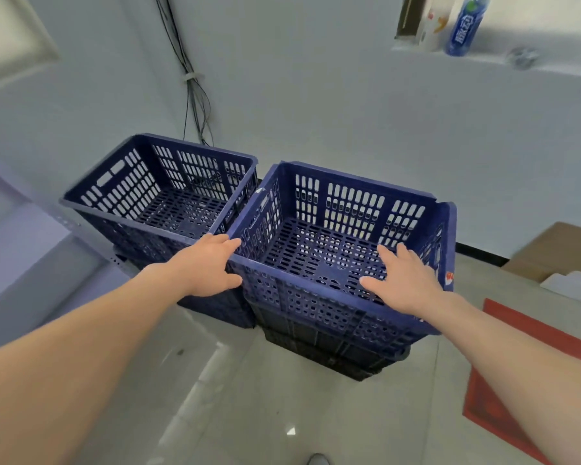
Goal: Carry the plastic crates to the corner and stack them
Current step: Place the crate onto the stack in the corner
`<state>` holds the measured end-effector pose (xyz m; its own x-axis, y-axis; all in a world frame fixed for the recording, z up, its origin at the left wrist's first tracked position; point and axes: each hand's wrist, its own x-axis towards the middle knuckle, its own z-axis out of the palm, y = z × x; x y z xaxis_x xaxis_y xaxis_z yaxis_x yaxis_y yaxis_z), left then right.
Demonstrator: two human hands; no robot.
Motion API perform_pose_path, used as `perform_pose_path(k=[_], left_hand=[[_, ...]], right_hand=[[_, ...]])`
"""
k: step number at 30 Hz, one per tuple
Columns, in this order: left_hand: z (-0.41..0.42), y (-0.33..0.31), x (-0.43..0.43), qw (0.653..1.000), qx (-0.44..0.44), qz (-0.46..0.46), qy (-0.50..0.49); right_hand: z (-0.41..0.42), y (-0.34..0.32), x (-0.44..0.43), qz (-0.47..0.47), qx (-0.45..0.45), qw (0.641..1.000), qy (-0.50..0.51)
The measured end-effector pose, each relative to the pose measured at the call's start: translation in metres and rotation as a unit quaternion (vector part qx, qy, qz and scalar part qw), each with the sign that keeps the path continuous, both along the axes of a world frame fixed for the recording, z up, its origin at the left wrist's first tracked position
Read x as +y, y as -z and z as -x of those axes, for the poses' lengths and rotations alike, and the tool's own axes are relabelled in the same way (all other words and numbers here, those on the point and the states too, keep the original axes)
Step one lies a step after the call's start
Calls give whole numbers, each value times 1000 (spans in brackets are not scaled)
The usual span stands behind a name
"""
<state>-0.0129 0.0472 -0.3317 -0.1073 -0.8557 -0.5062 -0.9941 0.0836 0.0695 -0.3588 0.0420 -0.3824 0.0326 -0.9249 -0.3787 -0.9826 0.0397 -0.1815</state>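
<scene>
Two stacks side by side in the far corner: left blue slotted plastic crate [182, 209] and right blue slotted plastic crate [316, 250], each on top, the right on darker crates [332, 350] (number unclear). Left hand [208, 263] touches the right crate's near-left corner, fingers together, thumb apart. Right hand [406, 283] lies over its near rim, fingers spread.

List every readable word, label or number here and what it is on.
Blue bottle on the ledge: white characters, too blurred to read.
White carton beside it: orange print, unreadable.
Red sticker on the corner of the right crate: too small to read.
No text reads clearly.
</scene>
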Motion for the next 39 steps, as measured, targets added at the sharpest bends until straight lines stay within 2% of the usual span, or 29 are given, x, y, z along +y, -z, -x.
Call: perform_pose_path(k=[15, 19, 24, 31, 39], left_hand=[[-49, 5, 10, 999, 26, 5, -23], [-70, 11, -8, 1000, 28, 3, -3], [-81, 18, -36, 996, 75, 3, 46], [-86, 46, -53, 991, 113, -3, 77], [-80, 71, -56, 982, 165, 73, 48]], right_hand=[[-42, -11, -6, -25, 21, 999, -14], [-57, -12, -6, -23, 19, 999, 17], [-72, -16, -1, -9, 32, 996, 79], [-100, 11, 33, -12, 13, 989, 149], [-118, 31, 67, 42, -43, 977, 206]])
